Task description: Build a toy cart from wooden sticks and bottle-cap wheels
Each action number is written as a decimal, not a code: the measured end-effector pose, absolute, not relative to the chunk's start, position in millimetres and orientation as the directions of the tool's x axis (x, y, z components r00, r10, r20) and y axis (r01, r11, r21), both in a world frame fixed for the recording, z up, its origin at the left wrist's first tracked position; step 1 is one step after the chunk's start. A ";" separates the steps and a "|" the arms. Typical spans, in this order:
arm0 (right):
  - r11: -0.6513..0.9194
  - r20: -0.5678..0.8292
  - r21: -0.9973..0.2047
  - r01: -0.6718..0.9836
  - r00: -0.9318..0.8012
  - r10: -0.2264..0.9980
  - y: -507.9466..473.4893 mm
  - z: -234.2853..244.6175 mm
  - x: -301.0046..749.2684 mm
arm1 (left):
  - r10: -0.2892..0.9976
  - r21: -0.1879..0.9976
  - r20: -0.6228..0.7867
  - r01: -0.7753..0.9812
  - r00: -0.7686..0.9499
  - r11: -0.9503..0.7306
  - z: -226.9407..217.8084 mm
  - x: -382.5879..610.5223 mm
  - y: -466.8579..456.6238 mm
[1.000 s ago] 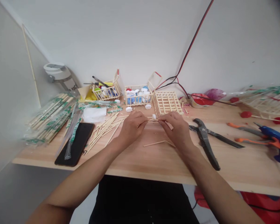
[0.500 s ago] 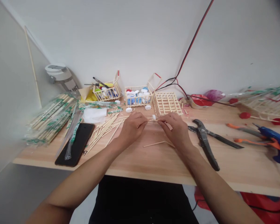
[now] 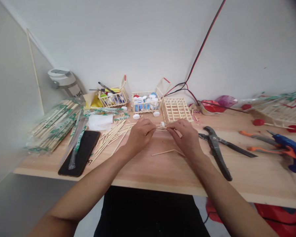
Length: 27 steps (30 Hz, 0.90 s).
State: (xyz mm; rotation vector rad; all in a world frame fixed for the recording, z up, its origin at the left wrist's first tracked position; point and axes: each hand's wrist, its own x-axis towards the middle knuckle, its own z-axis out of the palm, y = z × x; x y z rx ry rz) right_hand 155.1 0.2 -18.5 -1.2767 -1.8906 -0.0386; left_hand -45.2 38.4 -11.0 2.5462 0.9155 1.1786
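My left hand and my right hand meet over the middle of the wooden table. Both pinch the ends of a thin wooden stick held level just above the tabletop. A small white cap sits at the stick, between my fingertips. Right behind my hands lies a stick-built grid frame. A loose stick lies on the table just in front of my right hand.
Loose sticks and wrapped chopstick packs fill the left side, beside a black phone. Two stick baskets of bottle caps stand at the back. Black cutters, orange-handled pliers and a blue glue gun lie right.
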 end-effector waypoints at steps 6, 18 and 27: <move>0.484 0.656 -0.387 0.785 -0.134 0.742 2.4 -18.8 156.7 | 0.600 0.400 0.636 0.458 0.485 -0.794 -12.6 -42.7 41.2; 0.470 0.746 -0.290 0.834 -0.111 0.657 1.2 -13.4 164.3 | 0.496 0.241 0.707 0.488 0.504 -0.839 -1.8 -31.1 41.3; 0.442 0.780 -0.277 0.853 -0.070 0.623 2.5 -8.8 172.9 | 0.436 0.193 0.722 0.447 0.538 -0.873 8.6 -20.0 51.6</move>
